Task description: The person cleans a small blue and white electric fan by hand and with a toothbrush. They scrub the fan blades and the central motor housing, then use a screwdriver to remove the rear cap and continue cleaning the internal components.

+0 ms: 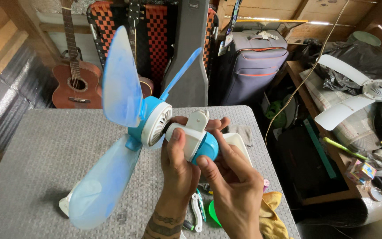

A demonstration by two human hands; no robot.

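- Left hand (178,164): raised above the grey tabletop (32,150), forearm upright, thumb pressed on the white collar of the small blue fan (155,126), fingers wrapped behind its housing; it grasps the fan.
- Right hand (231,186): comes in from the lower right, palm turned away from the camera, thumb tip on the blue motor housing (208,150), fingers curled under it; it steadies the same fan.
- Small colourful carton (362,170): box-shaped, on the wooden shelf at far right, well apart from both hands.
- Fan position: held between both hands over the tabletop; its 3 translucent blue blades point left, away from the hands.
- White ceiling fan (379,90): lies at right, on the shelf's clutter.
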